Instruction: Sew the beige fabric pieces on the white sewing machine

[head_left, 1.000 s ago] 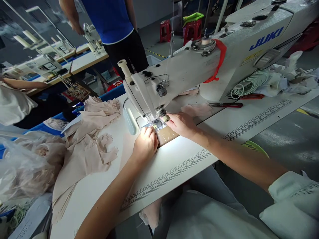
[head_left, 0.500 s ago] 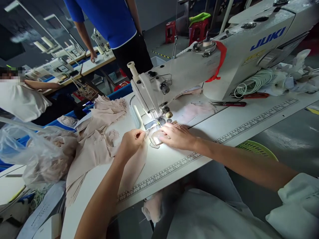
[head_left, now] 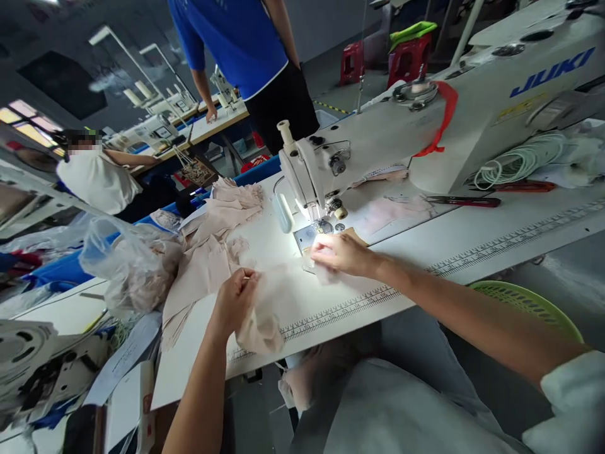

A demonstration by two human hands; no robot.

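A white sewing machine [head_left: 307,170] stands over the table, its lamp lighting the needle area. My left hand [head_left: 237,295] is closed on a thin beige fabric piece [head_left: 259,329], which hangs down to the table's front edge and is blurred. Just in front of the needle, my right hand [head_left: 338,253] is closed with its fingers pinched on pale fabric [head_left: 326,273], also blurred. Whether the two hands hold one and the same piece is not clear. Left of the machine lies a fanned stack of beige fabric pieces [head_left: 203,268].
Thread snips [head_left: 466,201] and coiled white cord [head_left: 517,157] lie on the right. A plastic bag of fabric [head_left: 137,261] sits at the left. A green basket [head_left: 529,302] is below the table's right side. Two people are beyond the table.
My left hand has moved away from the needle, toward the front left, with the fabric. My right hand's fingers have gone from lying flat to pinched. The view has swung left.
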